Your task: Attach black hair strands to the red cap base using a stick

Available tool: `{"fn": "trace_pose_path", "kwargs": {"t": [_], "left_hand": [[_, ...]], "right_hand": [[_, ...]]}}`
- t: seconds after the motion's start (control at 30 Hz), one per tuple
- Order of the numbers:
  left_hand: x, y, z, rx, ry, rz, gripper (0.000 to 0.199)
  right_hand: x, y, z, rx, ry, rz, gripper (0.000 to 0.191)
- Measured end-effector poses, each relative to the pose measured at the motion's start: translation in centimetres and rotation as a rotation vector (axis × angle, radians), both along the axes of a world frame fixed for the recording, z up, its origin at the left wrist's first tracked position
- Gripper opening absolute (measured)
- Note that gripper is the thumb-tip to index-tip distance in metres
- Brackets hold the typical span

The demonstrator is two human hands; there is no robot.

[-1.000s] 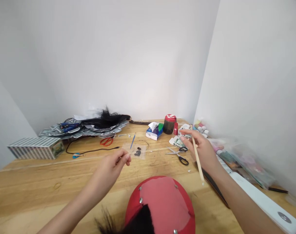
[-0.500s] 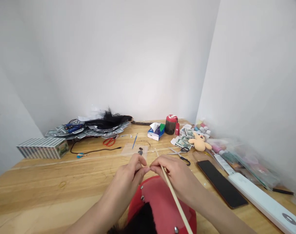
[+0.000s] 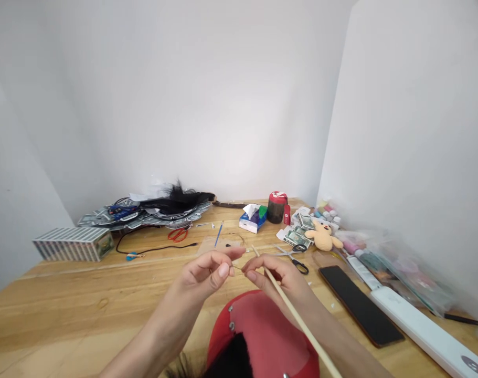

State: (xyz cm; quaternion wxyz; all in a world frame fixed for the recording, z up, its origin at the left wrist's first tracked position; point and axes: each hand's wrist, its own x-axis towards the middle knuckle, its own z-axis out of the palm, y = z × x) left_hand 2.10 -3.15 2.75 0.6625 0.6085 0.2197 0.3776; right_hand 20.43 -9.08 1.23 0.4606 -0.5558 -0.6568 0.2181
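Observation:
Thumb and fingertips of my left hand (image 3: 205,278) pinch one end of a thin dark strand (image 3: 237,269), too fine to identify. The fingertips of my right hand (image 3: 280,275) close on its other end, a short way to the right. A long pale wooden stick (image 3: 301,320) also rests in my right hand, slanting from the fingers down past the wrist. Just below both hands is a red rounded form (image 3: 268,325) with metal studs and a translucent pinkish sheet over it. Black hair or fur (image 3: 231,359) covers its lower left part.
Scissors (image 3: 291,252), a plush toy (image 3: 324,235), a phone (image 3: 359,302) and a white power strip (image 3: 427,331) lie to the right. Behind stand a tissue pack (image 3: 252,219) and a red-lidded jar (image 3: 277,209). Leftward are red-handled scissors (image 3: 178,234), a cable (image 3: 156,247) and a striped box (image 3: 71,244).
My hands have moved slightly apart, and the thin strand now shows between them. My left hand has turned, its fingers more extended. The view has tilted a little upward.

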Motion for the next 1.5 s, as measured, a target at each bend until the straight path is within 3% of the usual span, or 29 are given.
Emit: {"fn": "trace_pose_path", "kwargs": {"t": [0.13,0.27,0.4,0.6,0.87,1.13,1.33,1.5], "left_hand": [[0.7,-0.8,0.1,-0.119,-0.186,-0.020,0.022],[1.2,-0.7,-0.4,0.011,-0.154,0.146,0.027],[1.6,-0.4,-1.0,0.084,-0.104,0.198,0.024],[2.6,-1.3,-1.2,0.144,-0.071,0.159,0.025],[2.4,-0.9,-2.3,0.078,-0.052,0.007,0.032],[2.3,-1.6,-1.1,0.122,-0.019,-0.029,0.017],[2.0,-1.7,-1.1,0.405,0.257,0.051,0.018],[1.8,-1.6,-1.2,0.622,0.352,0.073,0.023]], "right_hand": [[-0.9,0.3,0.0,-0.019,0.015,0.052,0.021],[-0.7,0.7,0.2,-0.043,0.021,0.080,0.020],[-0.3,0.2,1.2,-0.026,0.070,-0.018,0.021],[-1.1,-0.5,1.9,-0.049,0.173,0.028,0.021],[-1.3,-0.4,1.4,-0.022,0.332,0.074,0.010],[-1.3,-0.9,1.2,-0.080,0.497,0.143,0.014],[-1.0,-2.3,1.9,-0.063,0.339,0.052,0.015],[-1.3,-3.2,2.2,-0.010,0.121,-0.080,0.014]]}}
